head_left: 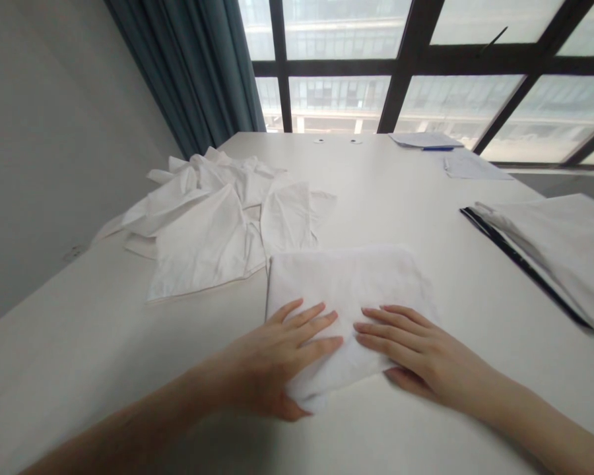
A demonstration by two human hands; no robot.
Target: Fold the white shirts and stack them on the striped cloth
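Note:
A folded white cloth (346, 280) lies flat on the table in front of me. My left hand (282, 353) rests on its left part, fingers spread over the top and the thumb at the near left corner. On the right part lies my right hand (416, 349), palm down with its fingers stretched out and the thumb by the near edge. The fingertips of both hands point toward each other with a small gap between. Beyond the cloth on the left is a loose, crumpled pile of white cloths (202, 231), close to the folded one.
On the right, more folded white fabric (554, 244) lies over something flat with a black edge (525, 267). Papers (426, 139) and a blue pen (437, 149) are at the far right of the white table (376, 191). A blue curtain (198, 72) and windows stand behind.

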